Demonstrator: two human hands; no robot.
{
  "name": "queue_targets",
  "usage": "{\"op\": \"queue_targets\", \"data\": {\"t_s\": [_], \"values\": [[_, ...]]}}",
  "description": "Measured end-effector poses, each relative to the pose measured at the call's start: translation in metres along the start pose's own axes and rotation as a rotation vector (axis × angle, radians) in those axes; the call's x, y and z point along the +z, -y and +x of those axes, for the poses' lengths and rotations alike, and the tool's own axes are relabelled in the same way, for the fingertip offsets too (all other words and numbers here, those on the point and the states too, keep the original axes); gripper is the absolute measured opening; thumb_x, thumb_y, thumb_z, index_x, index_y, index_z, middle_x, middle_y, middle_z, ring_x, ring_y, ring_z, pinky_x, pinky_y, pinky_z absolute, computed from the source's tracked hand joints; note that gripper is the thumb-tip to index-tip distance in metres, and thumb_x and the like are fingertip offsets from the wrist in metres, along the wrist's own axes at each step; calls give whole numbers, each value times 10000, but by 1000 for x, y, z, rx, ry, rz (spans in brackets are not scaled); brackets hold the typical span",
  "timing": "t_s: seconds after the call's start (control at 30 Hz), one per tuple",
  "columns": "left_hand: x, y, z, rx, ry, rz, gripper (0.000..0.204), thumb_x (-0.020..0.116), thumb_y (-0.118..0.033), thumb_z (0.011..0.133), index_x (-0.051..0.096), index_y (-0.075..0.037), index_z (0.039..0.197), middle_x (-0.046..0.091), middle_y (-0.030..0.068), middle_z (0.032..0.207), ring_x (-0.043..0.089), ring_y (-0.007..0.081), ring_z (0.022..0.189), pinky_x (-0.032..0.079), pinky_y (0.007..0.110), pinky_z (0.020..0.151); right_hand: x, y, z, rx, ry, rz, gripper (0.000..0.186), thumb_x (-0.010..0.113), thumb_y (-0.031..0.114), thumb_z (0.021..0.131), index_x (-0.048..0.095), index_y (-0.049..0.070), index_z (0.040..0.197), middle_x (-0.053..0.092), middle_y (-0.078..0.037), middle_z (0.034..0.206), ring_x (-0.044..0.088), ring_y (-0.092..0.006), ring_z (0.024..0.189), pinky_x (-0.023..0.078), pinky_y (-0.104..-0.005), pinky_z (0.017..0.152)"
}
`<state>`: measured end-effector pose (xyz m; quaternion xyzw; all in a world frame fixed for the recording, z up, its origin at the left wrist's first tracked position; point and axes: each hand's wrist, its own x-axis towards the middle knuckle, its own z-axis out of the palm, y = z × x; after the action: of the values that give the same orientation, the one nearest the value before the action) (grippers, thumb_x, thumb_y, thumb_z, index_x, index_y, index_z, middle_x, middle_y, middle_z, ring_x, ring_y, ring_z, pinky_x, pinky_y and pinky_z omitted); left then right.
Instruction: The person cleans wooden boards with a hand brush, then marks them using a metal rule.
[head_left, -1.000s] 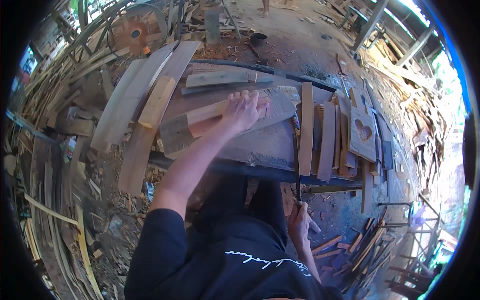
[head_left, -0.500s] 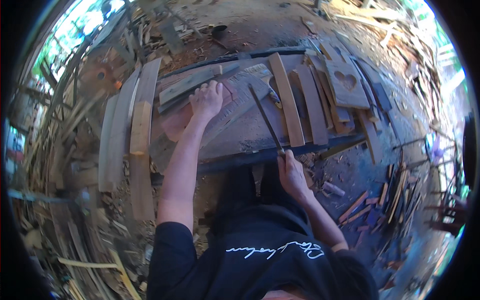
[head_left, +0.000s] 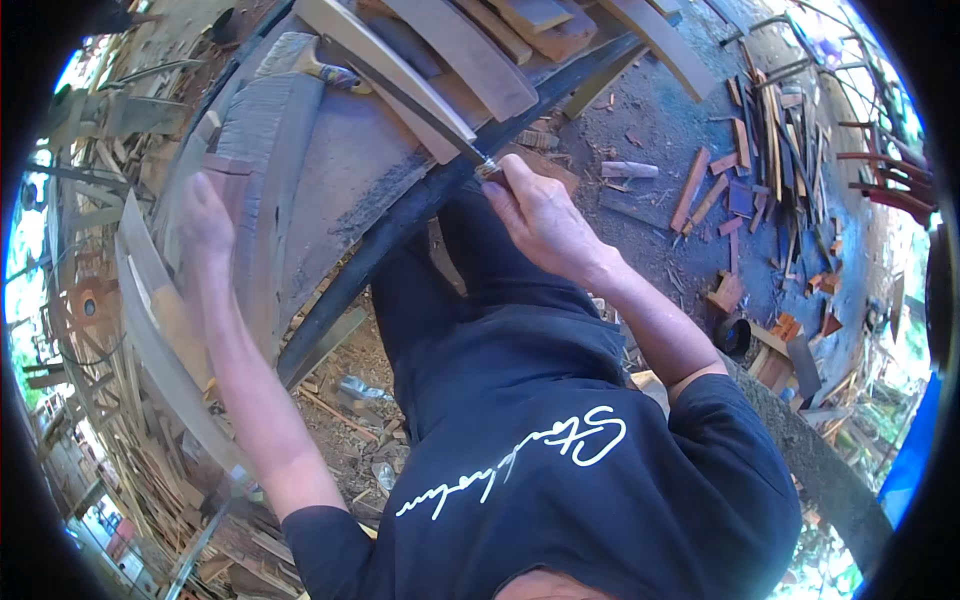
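My right hand (head_left: 545, 215) is closed round the handle end of a long, narrow, dark file (head_left: 405, 95). Its blade points up and left, over a pale board (head_left: 350, 45) at the near edge of the workbench (head_left: 340, 190). My left hand (head_left: 207, 220) is smeared by motion, so its fingers cannot be made out. It is beside a reddish wood piece (head_left: 228, 168) and a grey, rough-faced plank (head_left: 255, 130) on the bench. A tool with a patterned, coloured handle (head_left: 340, 76) lies by the plank's far end.
More boards (head_left: 480, 60) lie across the bench at the top. Scrap wood sticks (head_left: 790, 150) and reddish offcuts (head_left: 690, 190) litter the ground on the right. Long planks (head_left: 165, 350) lean at the left. A thick grey beam (head_left: 810, 450) lies at the lower right.
The view has turned to the right, so the bench now sits at upper left. My left hand has come off the boards it rested on and is blurred. My right hand keeps the file.
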<state>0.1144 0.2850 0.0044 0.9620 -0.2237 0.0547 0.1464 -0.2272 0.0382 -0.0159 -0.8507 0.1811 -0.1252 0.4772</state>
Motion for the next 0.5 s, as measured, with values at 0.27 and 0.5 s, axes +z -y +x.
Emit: {"op": "queue_targets", "data": {"t_s": [0.27, 0.5], "values": [[-1, -7, -10, -27, -8, 42, 550, 294, -411, 1022, 539, 26, 1248, 580, 272, 1216, 535, 423, 1158, 409, 459, 980, -36, -13, -6, 74, -57, -19, 178, 502, 162, 985, 426, 3, 958, 604, -285, 821, 618, -457, 800, 476, -491, 676], [-6, -18, -13, -49, 4, 85, 540, 285, -407, 1023, 538, 8, 1259, 582, 258, 1217, 540, 407, 1155, 414, 449, 979, -39, -16, -1, 69, -67, -29, 179, 498, 170, 991, 419, 10, 975, 606, -264, 804, 628, -427, 769, 476, -468, 661]]}}
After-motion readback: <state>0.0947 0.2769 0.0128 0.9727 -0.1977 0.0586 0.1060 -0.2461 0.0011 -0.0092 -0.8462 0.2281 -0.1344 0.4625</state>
